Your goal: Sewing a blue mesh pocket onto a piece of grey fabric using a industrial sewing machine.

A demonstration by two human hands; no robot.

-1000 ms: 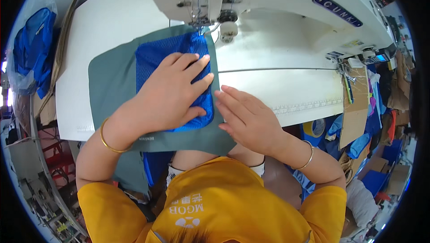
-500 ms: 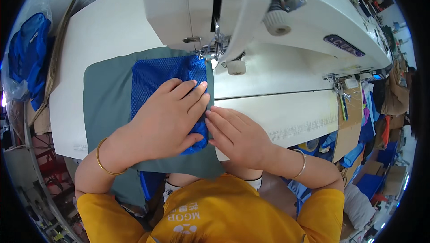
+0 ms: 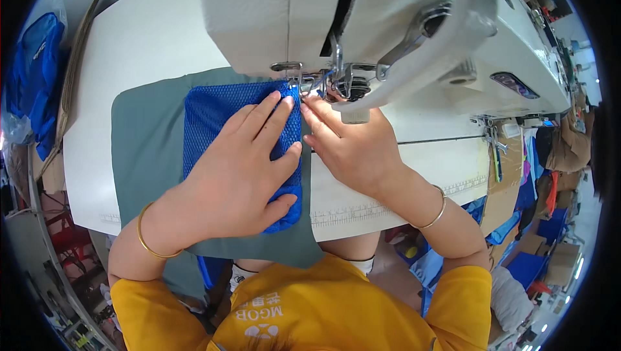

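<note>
A blue mesh pocket piece lies on a grey-green fabric panel on the sewing table. My left hand rests flat on the mesh with its fingers spread, fingertips near the pocket's upper right corner. My right hand lies at the panel's right edge, its fingers extended toward the presser foot and partly behind a white machine knob. The sewing machine stands over the fabric, its foot at the pocket's top right corner. Along its lower right the pocket's edge looks folded and shiny.
A white tabletop with a printed ruler strip surrounds the work. Blue bags in clear plastic hang at the left. Cardboard and piled cloth stand at the right. The panel's lower part drapes off the front edge over my lap.
My right hand has moved up and forward to beside the presser foot. My left hand has shifted slightly up, its fingers more spread. The view has moved closer to the machine head.
</note>
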